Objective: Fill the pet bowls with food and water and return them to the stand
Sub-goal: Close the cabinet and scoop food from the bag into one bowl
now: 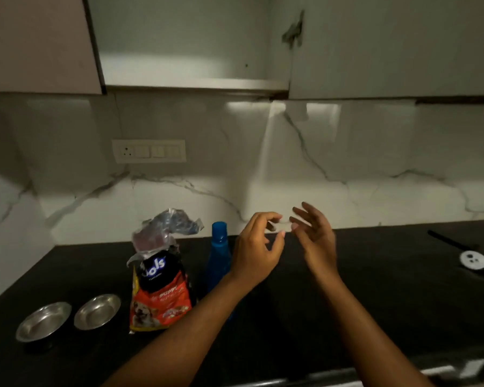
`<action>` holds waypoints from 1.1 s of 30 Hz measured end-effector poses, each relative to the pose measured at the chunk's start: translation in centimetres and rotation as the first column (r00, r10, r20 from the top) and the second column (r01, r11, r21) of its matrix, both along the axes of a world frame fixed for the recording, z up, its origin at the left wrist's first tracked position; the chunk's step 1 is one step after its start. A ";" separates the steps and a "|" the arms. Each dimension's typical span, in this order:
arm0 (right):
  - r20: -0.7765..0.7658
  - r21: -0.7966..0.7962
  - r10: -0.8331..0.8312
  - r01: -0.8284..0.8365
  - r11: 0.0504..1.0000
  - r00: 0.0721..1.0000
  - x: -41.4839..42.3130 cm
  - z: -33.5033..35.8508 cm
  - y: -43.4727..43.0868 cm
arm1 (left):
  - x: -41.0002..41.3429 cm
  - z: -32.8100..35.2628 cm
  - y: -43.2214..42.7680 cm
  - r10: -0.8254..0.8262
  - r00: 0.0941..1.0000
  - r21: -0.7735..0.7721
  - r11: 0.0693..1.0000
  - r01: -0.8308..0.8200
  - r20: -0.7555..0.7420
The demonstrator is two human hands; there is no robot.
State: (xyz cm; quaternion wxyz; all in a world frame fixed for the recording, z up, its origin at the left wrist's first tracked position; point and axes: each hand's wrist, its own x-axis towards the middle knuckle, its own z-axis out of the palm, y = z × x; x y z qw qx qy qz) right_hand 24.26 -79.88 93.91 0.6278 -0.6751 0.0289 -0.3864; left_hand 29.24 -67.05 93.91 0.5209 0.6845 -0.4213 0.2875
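Note:
Two steel bowls sit side by side on the dark counter (375, 289) at the left: one bowl (43, 321) nearer the edge, the other bowl (97, 311) to its right. Both look empty. An open puppy food bag (158, 286) stands upright right of them. A blue bottle (220, 261) with its cap on stands beside the bag, partly hidden by my left forearm. My left hand (256, 247) and my right hand (316, 236) hover above the counter, right of the bottle, fingers spread and curled, holding nothing. The stand is out of view.
A white handheld device (475, 261) with a black strap lies on the counter at the far right. A switch panel (149, 151) is set in the marble backsplash. An open cabinet shelf (196, 85) hangs overhead.

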 end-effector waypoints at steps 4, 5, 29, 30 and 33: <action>0.200 0.051 -0.062 0.053 0.997 0.978 -3.8 7.3 -2.1 | -3.1 7.1 -3.1 -0.057 0.968 -0.042 0.997 0.069 0.245; 0.233 0.034 -0.093 0.088 0.996 0.968 -4.8 8.8 -2.3 | -3.9 8.7 -3.8 -0.066 0.952 -0.052 0.995 0.086 0.300; 0.611 -0.072 -0.238 0.352 0.933 0.755 -7.5 17.3 2.1 | -10.2 22.5 -2.2 0.078 0.685 -0.185 0.979 0.084 0.724; 0.621 -0.110 -0.233 0.378 0.919 0.749 -7.2 17.3 2.5 | -10.1 22.4 -1.5 0.086 0.692 -0.195 0.978 0.080 0.716; 0.626 -0.210 -0.185 0.392 0.896 0.758 -5.8 17.2 3.4 | -9.5 22.0 0.8 0.108 0.712 -0.216 0.974 0.063 0.694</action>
